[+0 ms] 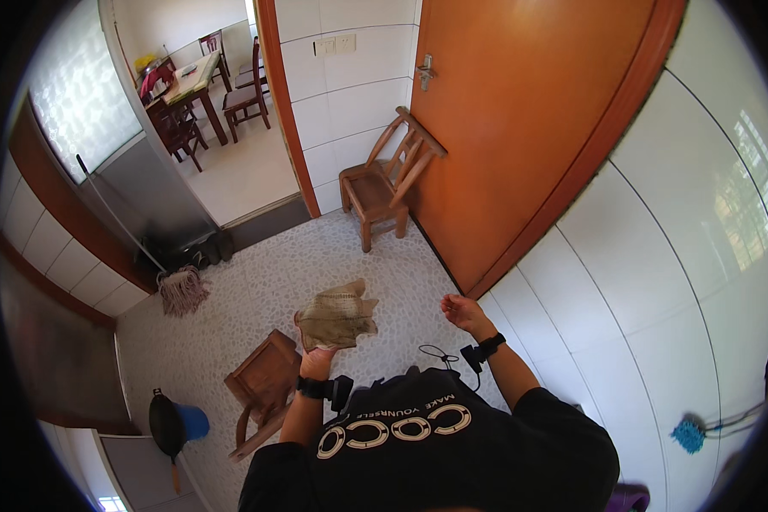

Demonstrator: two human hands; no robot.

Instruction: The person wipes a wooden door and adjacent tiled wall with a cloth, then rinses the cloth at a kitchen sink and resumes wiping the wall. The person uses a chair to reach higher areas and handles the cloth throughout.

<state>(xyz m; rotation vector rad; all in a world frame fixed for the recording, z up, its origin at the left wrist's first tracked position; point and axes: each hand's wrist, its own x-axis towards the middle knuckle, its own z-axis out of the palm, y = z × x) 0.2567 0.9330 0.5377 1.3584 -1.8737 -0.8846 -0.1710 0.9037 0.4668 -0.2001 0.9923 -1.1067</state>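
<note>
A crumpled tan cloth [338, 315] lies over my left hand [319, 360], which grips its lower edge; the cloth hides most of the fingers. My right hand [462, 312] is raised over the floor to the right, fingers curled and apart from the cloth; whether something small sits between the fingertips cannot be told. Both wrists wear black straps with small devices. A small wooden chair [270, 366] stands just left of my left forearm. Another wooden chair [377, 192] stands ahead, by the orange door.
A mop [183, 291] leans at the left near dark shoes [214, 248]. A black wok [166, 422] and a blue bucket [193, 421] are at the lower left. The orange door [518, 115] is shut. Beyond the doorway stand a dining table [195, 80] and chairs. A blue brush [688, 435] hangs at right.
</note>
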